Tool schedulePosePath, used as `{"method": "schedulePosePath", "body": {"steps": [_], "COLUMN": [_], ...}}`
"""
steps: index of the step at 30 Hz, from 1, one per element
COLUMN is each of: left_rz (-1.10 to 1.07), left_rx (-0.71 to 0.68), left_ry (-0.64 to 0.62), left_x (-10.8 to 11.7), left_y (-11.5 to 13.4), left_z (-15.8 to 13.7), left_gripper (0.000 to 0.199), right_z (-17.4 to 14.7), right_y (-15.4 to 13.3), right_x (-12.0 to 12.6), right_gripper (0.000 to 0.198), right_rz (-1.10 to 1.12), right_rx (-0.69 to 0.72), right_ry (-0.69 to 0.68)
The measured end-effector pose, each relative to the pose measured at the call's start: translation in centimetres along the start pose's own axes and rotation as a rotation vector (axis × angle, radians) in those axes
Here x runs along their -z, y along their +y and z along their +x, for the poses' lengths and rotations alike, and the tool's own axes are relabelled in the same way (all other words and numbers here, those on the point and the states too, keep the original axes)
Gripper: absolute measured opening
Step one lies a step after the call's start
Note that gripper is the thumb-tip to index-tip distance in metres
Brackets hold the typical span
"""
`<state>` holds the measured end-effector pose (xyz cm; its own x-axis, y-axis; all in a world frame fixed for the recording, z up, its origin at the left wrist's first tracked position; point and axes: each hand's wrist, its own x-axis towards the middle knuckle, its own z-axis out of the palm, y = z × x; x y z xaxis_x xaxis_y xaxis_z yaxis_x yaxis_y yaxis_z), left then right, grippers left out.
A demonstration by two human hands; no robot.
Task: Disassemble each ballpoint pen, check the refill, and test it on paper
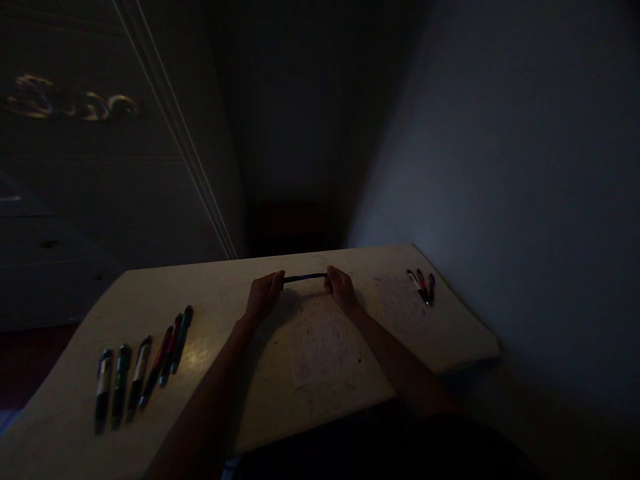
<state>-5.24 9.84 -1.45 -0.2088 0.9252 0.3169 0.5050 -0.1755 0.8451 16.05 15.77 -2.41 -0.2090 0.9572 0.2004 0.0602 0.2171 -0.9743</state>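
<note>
Between my two fists a dark pen (305, 277) is stretched level, just above the far part of the table. My left hand (264, 297) is closed round its left end, and my right hand (341, 288) grips the right end. Both ends of the pen are hidden inside my fingers. A pale sheet-like patch with faint marks (325, 340) lies on the tabletop below my hands. To the left, several pens (140, 373) lie in a slanting row, some green, some red, some black and white.
Three more pens (423, 287) lie near the right edge of the pale table (225, 413), beside another faintly marked patch (397, 303). A wall (500, 167) rises on the right. On the left stands a dark cabinet (100, 213) with ornate metal fittings. The room is dim.
</note>
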Motion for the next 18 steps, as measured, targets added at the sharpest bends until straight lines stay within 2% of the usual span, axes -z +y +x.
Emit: {"method": "schedulePosePath", "body": {"steps": [5,10,18], "left_rz": [-0.086,-0.116,-0.055], "left_rx": [0.111,0.214,0.222], "left_ry": [0.038,0.06,0.111], "left_x": [0.2,0.6,0.9], "left_y": [0.9,1.2,-0.2], "left_z": [-0.1,0.1,0.5], "left_gripper": [0.065,0.069,0.065], "right_z": [0.3,0.8,1.0], "right_y": [0.4,0.8,1.2], "right_x": [0.3,0.4,0.8], "right_gripper": [0.045,0.025,0.023], "right_rz": [-0.001,0.002,0.015], "right_rx": [0.068,0.116,0.11], "right_ry": [-0.059,-0.058,-0.091]}}
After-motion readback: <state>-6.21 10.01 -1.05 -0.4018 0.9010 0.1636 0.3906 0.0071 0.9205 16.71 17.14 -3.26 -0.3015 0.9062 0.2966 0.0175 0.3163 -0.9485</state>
